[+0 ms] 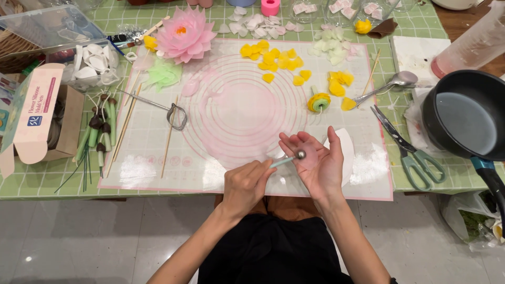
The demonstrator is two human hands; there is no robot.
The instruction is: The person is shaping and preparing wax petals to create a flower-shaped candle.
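The bench, covered in a green checked cloth, carries a large translucent silicone mat printed with pink concentric rings, which serves here as the landmark. Just off the mat's right edge sits a black non-stick saucepan with a blue-tipped handle. Off the mat's left edge stands an open cardboard box in pale blue and pink. At the mat's top left corner rests a finished pink lotus flower with layered petals. Between the mat's right edge and the saucepan lie green-handled scissors. Along the mat's left edge lie a bundle of green stems with dark brown tips and several thin wooden skewers. Near the mat's top middle, small yellow petals lie scattered.

Over the mat's front edge, the right hand lies palm up with its fingers loosely spread, and a thin, pale pink translucent petal rests flat on the palm. The left hand has its fingers pressed together around the pale shaft of a ball-ended metal modelling tool, pinching it, and the steel ball touches the petal on the right palm.
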